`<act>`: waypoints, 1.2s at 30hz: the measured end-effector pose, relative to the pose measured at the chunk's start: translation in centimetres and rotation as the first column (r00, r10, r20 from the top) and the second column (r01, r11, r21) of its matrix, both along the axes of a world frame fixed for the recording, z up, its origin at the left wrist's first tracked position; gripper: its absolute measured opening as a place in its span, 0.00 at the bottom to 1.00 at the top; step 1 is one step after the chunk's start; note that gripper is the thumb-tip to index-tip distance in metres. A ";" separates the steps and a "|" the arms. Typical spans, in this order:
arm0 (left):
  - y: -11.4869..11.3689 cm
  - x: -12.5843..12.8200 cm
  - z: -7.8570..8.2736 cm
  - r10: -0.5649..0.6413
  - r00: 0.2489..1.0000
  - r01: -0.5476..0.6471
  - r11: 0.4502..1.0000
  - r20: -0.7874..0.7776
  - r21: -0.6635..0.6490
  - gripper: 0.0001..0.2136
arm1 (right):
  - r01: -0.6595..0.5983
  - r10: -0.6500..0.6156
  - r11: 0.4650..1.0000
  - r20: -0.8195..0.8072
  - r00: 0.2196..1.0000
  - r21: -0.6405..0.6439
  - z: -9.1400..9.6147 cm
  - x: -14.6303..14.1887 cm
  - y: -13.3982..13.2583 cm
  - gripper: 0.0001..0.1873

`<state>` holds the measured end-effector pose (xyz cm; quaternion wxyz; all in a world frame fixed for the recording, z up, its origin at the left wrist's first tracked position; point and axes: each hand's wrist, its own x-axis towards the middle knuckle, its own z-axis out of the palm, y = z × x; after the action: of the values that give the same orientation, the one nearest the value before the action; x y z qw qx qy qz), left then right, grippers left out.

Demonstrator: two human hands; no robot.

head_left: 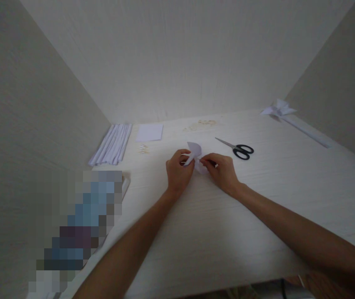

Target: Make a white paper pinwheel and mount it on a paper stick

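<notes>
Gripping the paper (195, 148) between them, the left hand (178, 172) and the right hand (223, 171) meet over the middle of the table (202, 232). The paper is white and bent into curved flaps. One flap rises beyond the fingertips, pointing away from the person; another slants down across the left hand's thumb and fingers; a further part shows low between the hands, just left of the right hand's fingers. The left hand is curled around the paper's left side, thumb and fingers closed on it. The right hand pinches at its right side, thumb and forefinger drawn together by the folds; whether those fingers also hold something small, I cannot tell.

The scissors (240, 151) lie just beyond the right hand, black handles to the right, blades pointing left and away. Near the left hand, beyond it and to its left, are small white-tipped bits (144, 148), with a white square (150, 132) behind them and a row of white tubes (112, 144) farther left. Beige bits (207, 122) lie past the paper, toward the back wall (177, 58). Well apart at the far right, a pinwheel (279, 109) sits at the end of a white stick (306, 131).
</notes>
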<state>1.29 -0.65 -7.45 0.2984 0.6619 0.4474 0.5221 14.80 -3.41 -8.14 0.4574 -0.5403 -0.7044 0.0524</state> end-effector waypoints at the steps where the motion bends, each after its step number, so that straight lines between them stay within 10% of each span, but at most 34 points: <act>1: 0.0 0.0 0.0 0.000 1.000 0.000 1.000 0.000 0.000 0.10 | 0.005 -0.005 1.000 0.003 1.000 0.005 0.0 0.0 0.0 0.07; 25: -0.1 0.0 0.0 -0.026 0.999 0.025 1.000 -0.020 -0.017 0.09 | 0.075 -0.072 0.997 0.200 0.977 -0.006 0.4 -0.1 -0.1 0.14; 36: 0.2 0.1 0.4 -0.091 0.990 0.106 0.984 0.109 -0.141 0.09 | -0.037 0.038 0.999 -0.174 0.984 0.011 0.4 0.1 0.3 0.05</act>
<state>1.36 -0.47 -7.01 0.3941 0.6320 0.4355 0.5055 14.89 -3.16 -7.70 0.5184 -0.5185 -0.6718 0.1052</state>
